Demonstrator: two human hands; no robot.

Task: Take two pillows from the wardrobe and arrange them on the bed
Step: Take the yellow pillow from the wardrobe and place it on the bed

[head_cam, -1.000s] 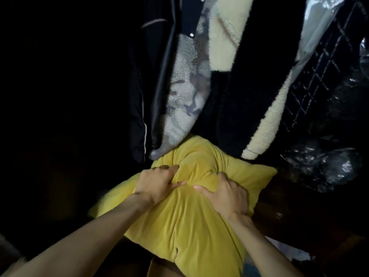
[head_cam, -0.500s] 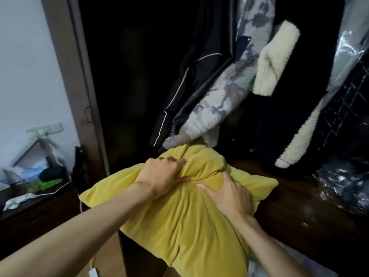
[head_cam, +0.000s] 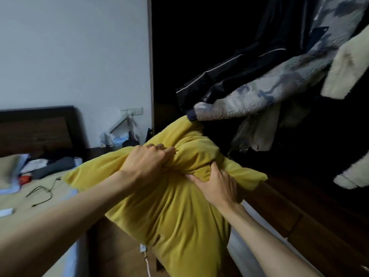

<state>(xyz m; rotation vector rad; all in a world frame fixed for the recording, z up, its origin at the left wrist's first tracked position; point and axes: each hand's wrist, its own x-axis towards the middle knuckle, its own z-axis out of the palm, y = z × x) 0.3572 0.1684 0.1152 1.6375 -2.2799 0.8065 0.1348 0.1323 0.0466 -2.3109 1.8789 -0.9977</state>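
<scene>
A yellow pillow (head_cam: pixel 175 212) hangs in front of me, held up by both hands. My left hand (head_cam: pixel 147 162) grips a bunch of its fabric near the top. My right hand (head_cam: pixel 215 185) clutches the pillow just to the right and a little lower. The pillow's upper corner touches the hanging clothes of the dark open wardrobe (head_cam: pixel 219 56) on the right. The bed (head_cam: pixel 30 198) lies at the left, with a dark headboard (head_cam: pixel 38 128) behind it. No second pillow is visible.
Jackets and a fleece coat (head_cam: pixel 259 96) hang in the wardrobe above the pillow. A wooden wardrobe ledge (head_cam: pixel 299 206) runs at the right. Clothes, a black cable (head_cam: pixel 42 192) and small items lie on the bed. A cluttered nightstand (head_cam: pixel 121 140) stands by the wall.
The pillow has come out of the wardrobe and swung left with both hands still on it. My view has turned left, bringing the wall, nightstand and bed into sight.
</scene>
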